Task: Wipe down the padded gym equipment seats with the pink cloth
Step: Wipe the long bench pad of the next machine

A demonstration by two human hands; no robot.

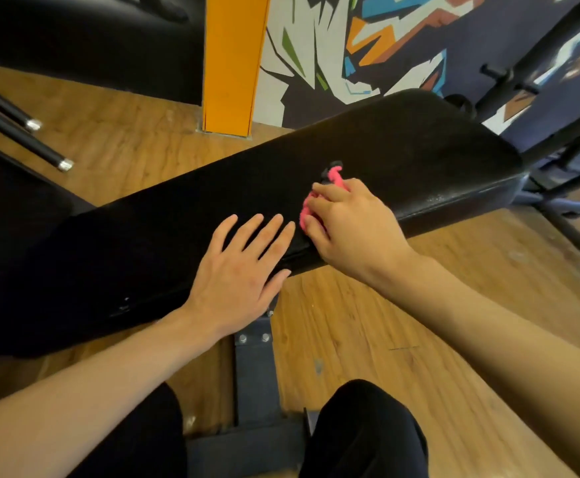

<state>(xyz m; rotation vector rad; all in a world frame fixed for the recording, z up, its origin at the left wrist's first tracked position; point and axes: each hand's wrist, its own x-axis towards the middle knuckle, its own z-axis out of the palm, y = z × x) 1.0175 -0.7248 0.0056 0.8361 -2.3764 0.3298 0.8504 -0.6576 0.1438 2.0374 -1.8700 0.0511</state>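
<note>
A long black padded bench seat (402, 150) runs from the lower left to the upper right across the view. My right hand (350, 225) grips a bunched pink cloth (335, 175) and presses it onto the pad near its front edge; most of the cloth is hidden under the fingers. Just left of it, my left hand (243, 270) lies flat on the pad with its fingers spread and straight, holding nothing.
A dark metal frame (254, 374) with bolts supports the bench over a wooden floor. An orange post (233, 63) and a painted mural wall stand behind. Another black pad (92, 39) is at the top left, black bars with metal tips (33, 132) at the left, a rack (557, 81) at the right.
</note>
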